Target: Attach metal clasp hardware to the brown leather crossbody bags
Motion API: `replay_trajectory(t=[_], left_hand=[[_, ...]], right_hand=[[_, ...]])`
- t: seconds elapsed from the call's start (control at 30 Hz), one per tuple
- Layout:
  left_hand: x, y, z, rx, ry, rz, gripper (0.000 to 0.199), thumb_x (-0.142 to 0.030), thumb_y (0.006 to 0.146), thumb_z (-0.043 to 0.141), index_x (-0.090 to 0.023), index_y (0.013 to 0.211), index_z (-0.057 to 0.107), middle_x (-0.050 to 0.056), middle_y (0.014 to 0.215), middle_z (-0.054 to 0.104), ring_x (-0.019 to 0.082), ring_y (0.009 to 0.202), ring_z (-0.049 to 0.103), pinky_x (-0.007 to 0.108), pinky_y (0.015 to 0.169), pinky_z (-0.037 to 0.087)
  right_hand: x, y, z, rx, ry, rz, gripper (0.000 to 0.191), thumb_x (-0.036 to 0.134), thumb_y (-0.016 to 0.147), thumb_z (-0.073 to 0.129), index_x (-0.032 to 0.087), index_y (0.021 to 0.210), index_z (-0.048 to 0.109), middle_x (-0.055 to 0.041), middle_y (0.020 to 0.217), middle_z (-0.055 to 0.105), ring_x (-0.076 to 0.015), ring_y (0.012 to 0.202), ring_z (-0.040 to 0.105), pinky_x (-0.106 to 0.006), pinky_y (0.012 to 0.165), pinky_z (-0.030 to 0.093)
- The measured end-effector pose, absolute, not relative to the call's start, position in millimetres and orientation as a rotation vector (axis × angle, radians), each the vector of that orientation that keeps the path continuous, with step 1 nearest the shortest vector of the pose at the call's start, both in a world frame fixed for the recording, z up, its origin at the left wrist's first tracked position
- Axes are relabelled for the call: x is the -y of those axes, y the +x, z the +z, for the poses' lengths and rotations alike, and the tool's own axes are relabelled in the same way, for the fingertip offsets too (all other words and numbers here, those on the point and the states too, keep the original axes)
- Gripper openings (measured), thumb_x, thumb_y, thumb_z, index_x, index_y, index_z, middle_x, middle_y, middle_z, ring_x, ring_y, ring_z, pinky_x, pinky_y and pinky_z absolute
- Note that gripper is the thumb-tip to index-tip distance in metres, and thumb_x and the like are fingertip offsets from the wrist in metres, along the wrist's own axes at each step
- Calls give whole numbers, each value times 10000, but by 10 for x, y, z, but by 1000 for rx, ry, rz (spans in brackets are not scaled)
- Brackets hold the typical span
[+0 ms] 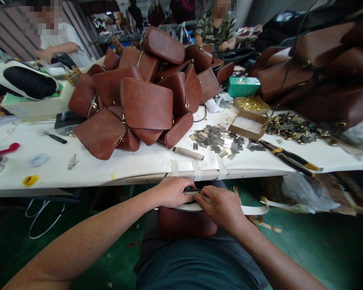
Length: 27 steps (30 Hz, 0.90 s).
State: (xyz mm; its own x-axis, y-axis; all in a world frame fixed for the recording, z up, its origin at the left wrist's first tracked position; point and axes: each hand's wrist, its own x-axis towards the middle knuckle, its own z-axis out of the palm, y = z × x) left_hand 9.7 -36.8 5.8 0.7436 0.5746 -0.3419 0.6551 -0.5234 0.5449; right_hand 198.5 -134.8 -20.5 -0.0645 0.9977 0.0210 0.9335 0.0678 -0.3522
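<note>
A brown leather bag (187, 223) rests on my lap below the table's front edge. My left hand (177, 192) is closed on the far left of its opening, fingertips reaching inside. My right hand (220, 203) grips the rim from the right, thumb and fingers pinched near a thin dark-and-pale edge between the hands. A white strip (254, 208) trails out to the right past my right hand. The inside of the bag and most of my fingertips are hidden.
Brown bags (147, 104) lie piled on the white table (139, 167). Nearer are metal plates (219, 139), a grey rod (188, 153), pliers (290, 158) and a cardboard box (249, 125). Yellow tape (30, 180) lies left. Two people (216, 30) sit across the table.
</note>
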Motion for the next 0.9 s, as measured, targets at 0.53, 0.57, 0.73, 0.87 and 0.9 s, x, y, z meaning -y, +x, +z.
replay_trajectory(t=[0.53, 0.57, 0.73, 0.87, 0.9], left_hand=[[480, 284, 120, -900, 2698, -234, 364, -548, 969, 533, -230, 992, 708, 91, 993, 746, 292, 909, 720, 360, 734, 504], [484, 299, 137, -877, 2729, -234, 358, -536, 973, 537, -221, 990, 706, 97, 1015, 736, 291, 918, 717, 360, 732, 504], [496, 380, 158, -840, 2755, -318, 329, -476, 1001, 510, -216, 997, 711, 101, 1004, 729, 291, 884, 721, 366, 718, 509], [495, 420, 97, -879, 2710, -338, 328, -479, 1011, 482, -250, 993, 716, 89, 959, 767, 305, 871, 744, 379, 738, 519], [502, 428, 90, -885, 2705, -346, 315, -468, 1010, 481, -254, 990, 712, 88, 946, 777, 312, 874, 751, 383, 737, 521]], right_hand=[[1388, 2118, -172, 2141, -1906, 496, 261, 358, 1018, 566, 224, 830, 688, -34, 851, 727, -183, 770, 629, -307, 686, 316], [1385, 2119, -163, 2156, -1903, 502, 261, 345, 1026, 554, 220, 842, 691, -38, 863, 729, -187, 782, 632, -308, 697, 322], [1398, 2150, -134, 2200, -1878, 526, 266, 307, 1048, 525, 215, 875, 704, -39, 905, 742, -187, 809, 648, -308, 728, 341], [1429, 2173, -156, 2162, -1877, 523, 278, 337, 1056, 514, 221, 894, 708, -30, 911, 748, -183, 816, 667, -302, 701, 348], [1432, 2172, -167, 2156, -1875, 524, 274, 336, 1053, 517, 220, 894, 709, -29, 912, 749, -182, 818, 671, -300, 694, 350]])
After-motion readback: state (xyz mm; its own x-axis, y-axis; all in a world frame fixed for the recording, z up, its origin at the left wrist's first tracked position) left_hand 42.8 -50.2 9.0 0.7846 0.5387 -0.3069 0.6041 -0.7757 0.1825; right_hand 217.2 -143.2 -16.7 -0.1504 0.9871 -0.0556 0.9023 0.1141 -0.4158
